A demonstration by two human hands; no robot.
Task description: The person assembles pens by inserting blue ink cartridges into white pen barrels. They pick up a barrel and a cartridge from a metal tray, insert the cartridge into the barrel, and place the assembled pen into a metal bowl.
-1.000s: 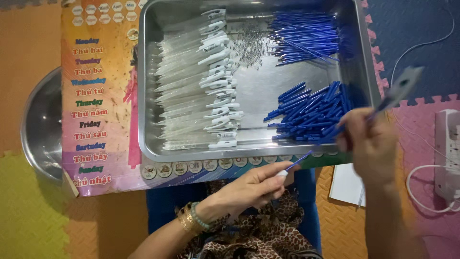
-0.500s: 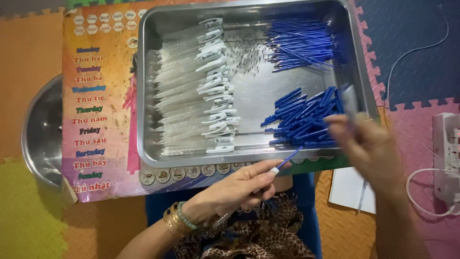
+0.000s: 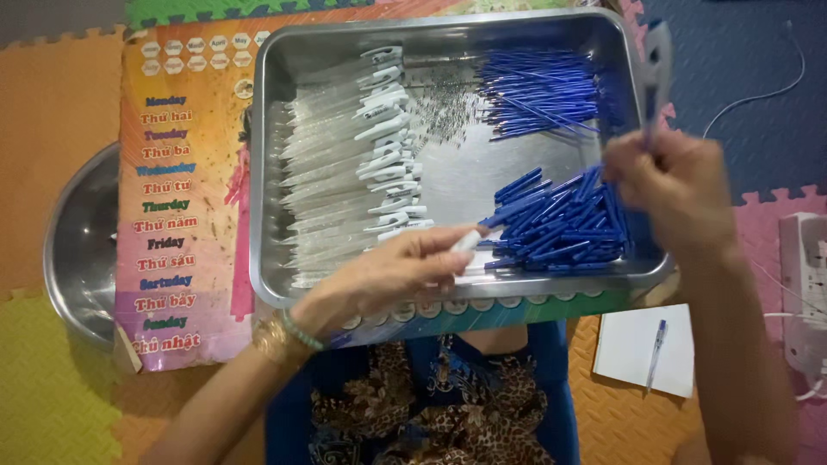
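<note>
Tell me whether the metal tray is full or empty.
Partly full. The metal tray holds clear pen barrels, blue refills and blue caps; bare metal shows mid-tray.

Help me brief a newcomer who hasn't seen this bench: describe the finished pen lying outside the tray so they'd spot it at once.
Start at the big steel tray. Just past its near right corner, a white notepad lies on the orange mat. The pen rests on it, alone and assembled, clear-barrelled with a blue cap, unlike the loose parts heaped in the tray.
</note>
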